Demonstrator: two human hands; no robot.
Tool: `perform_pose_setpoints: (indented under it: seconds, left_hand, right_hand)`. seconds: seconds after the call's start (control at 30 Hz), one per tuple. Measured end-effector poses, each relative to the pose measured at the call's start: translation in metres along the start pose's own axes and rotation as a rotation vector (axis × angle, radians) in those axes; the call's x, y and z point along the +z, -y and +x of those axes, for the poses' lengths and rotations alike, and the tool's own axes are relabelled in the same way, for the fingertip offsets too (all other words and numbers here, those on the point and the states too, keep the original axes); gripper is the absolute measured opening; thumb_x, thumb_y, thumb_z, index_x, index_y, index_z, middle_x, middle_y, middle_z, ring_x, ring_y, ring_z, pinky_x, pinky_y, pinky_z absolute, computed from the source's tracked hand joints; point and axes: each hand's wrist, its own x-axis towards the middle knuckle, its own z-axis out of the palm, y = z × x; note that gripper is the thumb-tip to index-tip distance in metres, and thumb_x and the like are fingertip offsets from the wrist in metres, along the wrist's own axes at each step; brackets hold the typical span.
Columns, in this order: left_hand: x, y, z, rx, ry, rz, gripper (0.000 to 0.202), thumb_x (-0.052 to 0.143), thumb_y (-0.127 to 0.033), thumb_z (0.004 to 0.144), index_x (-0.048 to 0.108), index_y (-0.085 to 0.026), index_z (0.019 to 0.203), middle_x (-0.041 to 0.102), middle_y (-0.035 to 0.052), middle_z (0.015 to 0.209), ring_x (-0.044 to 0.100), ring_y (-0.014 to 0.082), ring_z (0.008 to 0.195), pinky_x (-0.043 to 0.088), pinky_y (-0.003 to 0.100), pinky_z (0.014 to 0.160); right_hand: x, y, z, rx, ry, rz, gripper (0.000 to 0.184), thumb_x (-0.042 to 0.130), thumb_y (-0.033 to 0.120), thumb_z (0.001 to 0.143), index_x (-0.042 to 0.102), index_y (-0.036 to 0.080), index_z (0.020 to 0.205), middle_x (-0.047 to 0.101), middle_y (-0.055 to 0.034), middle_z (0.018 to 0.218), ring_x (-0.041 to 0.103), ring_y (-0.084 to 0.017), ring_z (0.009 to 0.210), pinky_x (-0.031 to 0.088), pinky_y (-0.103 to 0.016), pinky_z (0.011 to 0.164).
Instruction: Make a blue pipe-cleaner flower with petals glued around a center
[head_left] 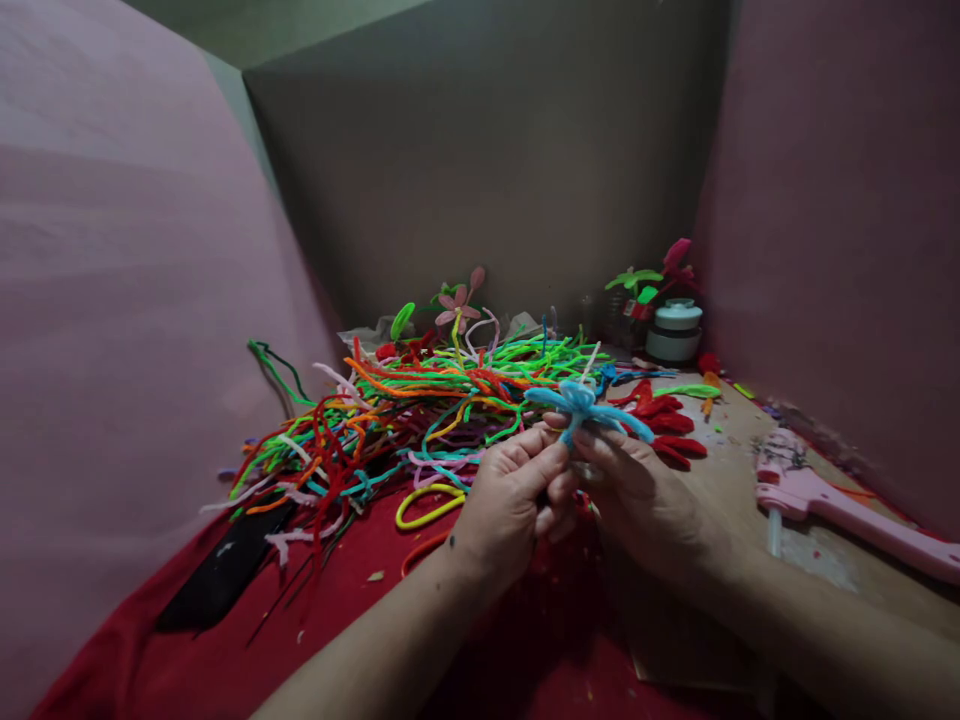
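Observation:
Between my two hands is a blue pipe-cleaner flower (582,400), its looped petals spread above my fingertips. My left hand (521,490) is closed, pinching the flower's base from the left. From the right, my right hand (634,490) also pinches the base, its fingers closed. Part of the fingers and the flower's underside are hidden. Just behind lies a big tangled heap of pipe cleaners (480,378) in green, orange, red and other colours. Red fuzzy petals (667,425) lie beyond my right hand. A yellow pipe-cleaner loop (429,507) rests left of my left wrist.
A pink glue gun (840,500) lies on the board (724,490) at right. A black flat object (225,570) is on the red cloth (337,620) at left. Finished-looking pink (457,305) and green (634,280) flowers and a lidded jar (675,330) stand near the back wall.

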Motion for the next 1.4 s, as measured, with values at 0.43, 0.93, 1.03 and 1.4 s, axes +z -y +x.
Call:
perform_pose_setpoints:
  seconds: [0.43,0.93,1.03,1.4]
  left_hand:
    - [-0.02,0.02,0.005,0.593,-0.172,1.174,0.015,0.041,-0.018,0.086,0.053,-0.018,0.078,0.054,0.0007,0.067,0.048,0.0104,0.057,0.036,0.022,0.056]
    - [-0.012,0.002,0.004,-0.134,0.086,-0.133,0.02,0.058,-0.033,0.079,0.051,-0.015,0.075,0.045,-0.0071,0.051,0.023,0.0001,0.028,0.023,0.012,0.028]
    - [-0.016,0.004,0.006,-0.163,0.16,-0.202,0.018,0.057,-0.032,0.081,0.051,-0.015,0.076,0.043,-0.0081,0.05,0.017,-0.0003,0.027,0.022,0.012,0.026]
    - [-0.015,0.017,0.003,0.497,-0.206,1.113,0.013,0.047,-0.025,0.084,0.057,-0.017,0.081,0.055,0.0026,0.07,0.05,0.0121,0.062,0.036,0.023,0.059]
  right_hand:
    - [0.0,-0.003,0.0,-0.116,-0.183,-0.147,0.024,0.062,0.034,0.077,0.065,0.024,0.099,0.067,-0.0021,0.092,0.059,-0.017,0.081,0.048,-0.031,0.071]
    - [0.0,0.005,0.001,-0.082,-0.074,-0.207,0.025,0.058,0.038,0.081,0.066,0.024,0.099,0.064,-0.0001,0.072,0.06,-0.015,0.071,0.05,-0.031,0.071]
    - [-0.003,0.003,0.001,-0.051,-0.029,-0.137,0.022,0.058,0.037,0.081,0.066,0.024,0.096,0.063,0.0002,0.076,0.059,-0.015,0.074,0.048,-0.03,0.073]
    - [0.001,0.007,0.0,-0.236,-0.127,-0.237,0.015,0.057,0.033,0.08,0.067,0.027,0.089,0.066,0.0007,0.089,0.059,-0.018,0.084,0.043,-0.035,0.086]
